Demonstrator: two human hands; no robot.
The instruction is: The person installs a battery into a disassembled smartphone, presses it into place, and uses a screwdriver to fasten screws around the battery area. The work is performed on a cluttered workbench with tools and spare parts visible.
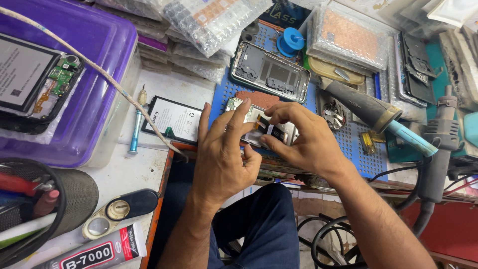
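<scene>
Both my hands hold a small opened phone body [247, 110] over the blue perforated mat [360, 155]. My left hand [222, 152] cups its left side, fingers raised along the edge. My right hand [301, 138] pinches the part's right end, thumb and forefinger at a dark flex strip with an orange tab [267, 126]. Most of the phone body is hidden under my fingers. A second phone frame [269, 72], grey and stripped, lies just beyond on the mat.
A black battery [174, 118] and a blue screwdriver [135, 130] lie left on the white bench. A purple bin [99, 74] carries another opened phone [37, 79]. A hot-air tool [438, 144], soldering handle [371, 110], mesh cup [74, 199], glue tube [94, 251] and bubble-wrapped parts [211, 22] surround me.
</scene>
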